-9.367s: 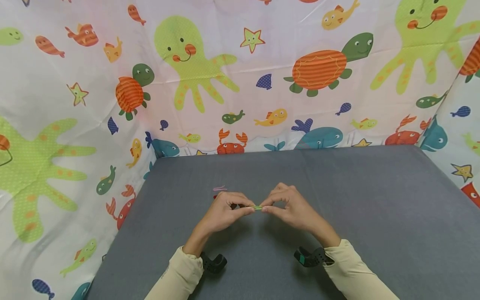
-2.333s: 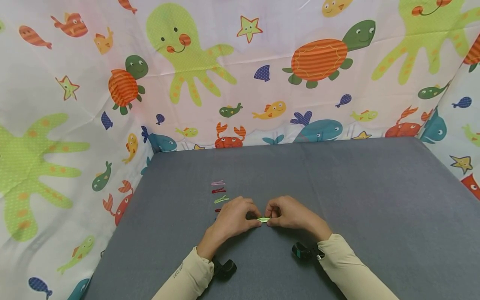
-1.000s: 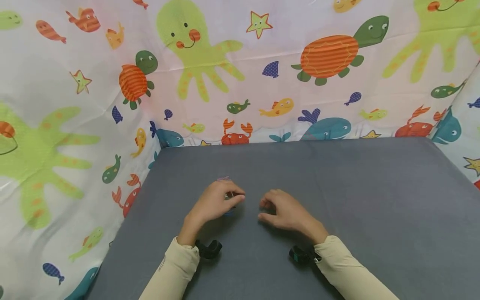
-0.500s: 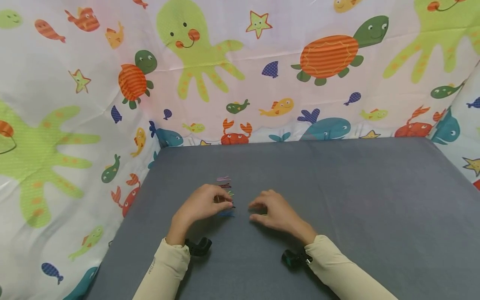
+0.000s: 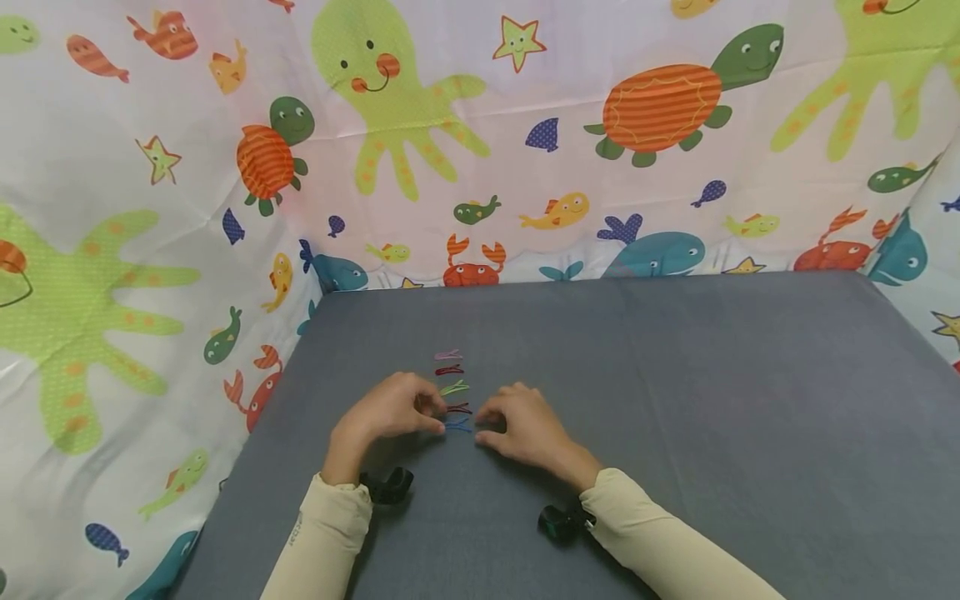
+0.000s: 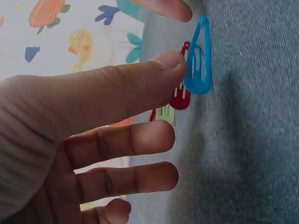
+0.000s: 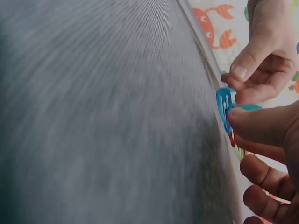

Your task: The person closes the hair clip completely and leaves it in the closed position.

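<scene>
Several snap hair clips lie in a column on the table: a pink hair clip (image 5: 447, 355) farthest away, then a red hair clip (image 5: 449, 369), a light green hair clip (image 5: 453, 387), a dark red hair clip (image 5: 459, 408) and a blue hair clip (image 5: 458, 425) nearest. My left hand (image 5: 392, 408) is at the left of the blue clip, thumb and fingers apart. From the right, my right hand (image 5: 525, 427) stands close to the same clip, with a gap between thumb and fingers. Whether either thumb touches the blue clip (image 6: 199, 87) I cannot tell.
A grey cloth-covered table (image 5: 675, 375) spreads around the hands. Behind it and along both sides hangs a white curtain (image 5: 450, 50) printed with sea animals. Each wrist carries a black camera mount (image 5: 390, 486).
The light green clip pinched between both hands 2.3 s ago is no longer seen there. My left hand has drawn back leftward, uncovering the column of clips; my right hand has moved left toward the blue clip.
</scene>
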Demonstrator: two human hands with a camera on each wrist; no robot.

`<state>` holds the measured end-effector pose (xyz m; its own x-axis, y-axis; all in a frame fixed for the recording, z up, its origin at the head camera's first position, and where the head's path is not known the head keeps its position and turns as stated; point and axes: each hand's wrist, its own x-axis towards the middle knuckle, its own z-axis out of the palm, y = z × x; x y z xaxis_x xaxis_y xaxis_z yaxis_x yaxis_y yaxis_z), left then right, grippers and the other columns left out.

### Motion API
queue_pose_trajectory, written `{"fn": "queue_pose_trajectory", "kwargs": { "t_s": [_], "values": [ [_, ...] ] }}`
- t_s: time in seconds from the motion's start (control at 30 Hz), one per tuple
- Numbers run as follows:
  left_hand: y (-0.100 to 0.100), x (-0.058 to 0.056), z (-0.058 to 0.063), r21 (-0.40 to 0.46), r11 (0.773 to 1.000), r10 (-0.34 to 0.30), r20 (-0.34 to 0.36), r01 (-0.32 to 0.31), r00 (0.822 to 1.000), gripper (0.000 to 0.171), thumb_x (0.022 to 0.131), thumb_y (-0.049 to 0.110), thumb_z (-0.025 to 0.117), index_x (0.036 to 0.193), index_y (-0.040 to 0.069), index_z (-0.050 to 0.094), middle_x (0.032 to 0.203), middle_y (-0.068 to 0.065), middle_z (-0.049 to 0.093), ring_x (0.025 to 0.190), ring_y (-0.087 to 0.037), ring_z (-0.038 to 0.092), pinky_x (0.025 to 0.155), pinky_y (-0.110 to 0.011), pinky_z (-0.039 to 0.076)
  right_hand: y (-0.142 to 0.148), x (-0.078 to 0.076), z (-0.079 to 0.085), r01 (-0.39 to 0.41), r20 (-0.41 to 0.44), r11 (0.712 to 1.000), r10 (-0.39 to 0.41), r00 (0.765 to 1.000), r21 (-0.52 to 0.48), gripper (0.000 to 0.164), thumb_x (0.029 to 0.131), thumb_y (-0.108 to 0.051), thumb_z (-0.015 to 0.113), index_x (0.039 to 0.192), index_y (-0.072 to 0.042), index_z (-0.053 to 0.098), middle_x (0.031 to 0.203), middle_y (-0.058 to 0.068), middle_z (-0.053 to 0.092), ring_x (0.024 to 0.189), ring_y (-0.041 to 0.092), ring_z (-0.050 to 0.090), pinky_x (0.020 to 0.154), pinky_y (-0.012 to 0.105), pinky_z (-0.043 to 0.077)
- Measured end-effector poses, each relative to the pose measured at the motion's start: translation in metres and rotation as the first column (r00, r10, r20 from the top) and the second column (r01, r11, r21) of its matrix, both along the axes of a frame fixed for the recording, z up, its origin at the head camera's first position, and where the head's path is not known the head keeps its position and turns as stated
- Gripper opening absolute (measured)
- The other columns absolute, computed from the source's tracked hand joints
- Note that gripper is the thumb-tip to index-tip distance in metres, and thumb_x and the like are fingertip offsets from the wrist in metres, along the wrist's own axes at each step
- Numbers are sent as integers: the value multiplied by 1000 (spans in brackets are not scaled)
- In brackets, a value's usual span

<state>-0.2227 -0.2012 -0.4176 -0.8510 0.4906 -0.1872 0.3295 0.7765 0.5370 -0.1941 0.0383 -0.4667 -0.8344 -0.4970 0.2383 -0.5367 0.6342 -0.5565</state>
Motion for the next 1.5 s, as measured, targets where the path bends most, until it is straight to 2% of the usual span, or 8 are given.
{"fn": "queue_pose_trajectory", "kwargs": {
  "t_s": [0.3, 0.7, 0.93, 1.13, 1.5],
  "values": [
    [-1, -2, -4, 3, 1000, 19, 25, -19, 1000, 12, 79, 18, 88, 86, 16, 80, 70, 6, 68, 61, -10, 57, 59, -28, 48, -11, 0, -1, 58, 11, 998, -57, 998, -36, 14, 81, -27, 86, 90, -19, 78, 83, -5, 68, 79, 13, 52, 79, 38, 40],
    [2, -1, -9, -33, 998, 45, 23, -44, 999, 11, 79, 20, 88, 79, 21, 78, 65, 6, 64, 58, -10, 55, 57, -28, 46, -17, -1, 0, 90, 4, 996, -90, 996, 12, 13, 80, -28, 87, 82, -21, 76, 78, -7, 67, 75, 12, 51, 77, 36, 38],
    [1, 2, -9, -35, 998, 45, 37, -44, 998, 10, 80, 19, 88, 78, 20, 77, 65, 5, 65, 57, -10, 55, 55, -27, 45, -21, 0, -2, 60, 2, 998, -60, 998, 9, 12, 81, -28, 86, 80, -21, 76, 77, -7, 65, 74, 12, 49, 75, 35, 36],
    [1, 1, -12, -37, 999, 37, 13, -36, 999, 12, 80, 19, 88, 75, 21, 77, 64, 7, 64, 57, -8, 54, 55, -27, 44, -24, -1, -3, 38, 6, 999, -38, 999, 10, 11, 84, -24, 84, 79, -21, 75, 77, -7, 65, 76, 13, 51, 76, 36, 36],
    [3, 0, -14, -14, 1000, 23, 7, -22, 1000, 13, 79, 17, 87, 74, 22, 77, 65, 9, 65, 58, -9, 55, 56, -28, 45, -25, -2, -2, 38, 28, 999, -39, 999, 25, 14, 85, -22, 83, 76, -21, 72, 75, -9, 61, 74, 11, 48, 74, 34, 35]
  ]
}}
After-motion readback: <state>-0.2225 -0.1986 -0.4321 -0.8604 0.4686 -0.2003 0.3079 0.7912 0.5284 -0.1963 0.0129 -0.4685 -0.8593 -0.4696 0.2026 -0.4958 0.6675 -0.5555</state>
